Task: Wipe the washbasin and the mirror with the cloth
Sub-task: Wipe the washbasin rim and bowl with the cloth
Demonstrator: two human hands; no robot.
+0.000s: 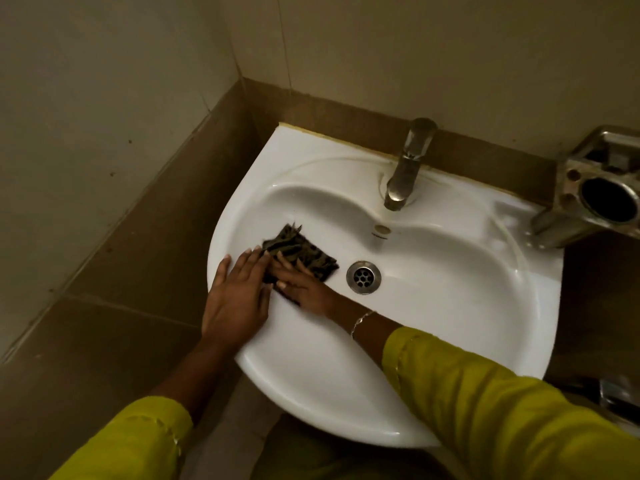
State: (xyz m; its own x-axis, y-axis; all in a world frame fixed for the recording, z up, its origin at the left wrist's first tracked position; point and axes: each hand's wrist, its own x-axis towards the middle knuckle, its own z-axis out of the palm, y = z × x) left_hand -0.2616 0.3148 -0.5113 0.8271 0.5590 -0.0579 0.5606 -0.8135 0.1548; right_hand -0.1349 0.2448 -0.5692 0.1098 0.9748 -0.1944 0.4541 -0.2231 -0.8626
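A white washbasin (433,306) fills the middle of the head view. A dark patterned cloth (304,249) lies flat on the bowl's left slope, just left of the metal drain (363,277). My right hand (304,287) presses flat on the cloth's near part, fingers spread. Over the basin's left rim rests my left hand (237,299), its fingertips touching the cloth's left edge. Both arms wear yellow-green sleeves. No mirror is in view.
A metal tap (408,161) stands at the back of the basin. A steel holder with round openings (595,192) is fixed at the right, above the rim. Tiled walls close in on the left and behind. Another metal fitting (620,398) shows at lower right.
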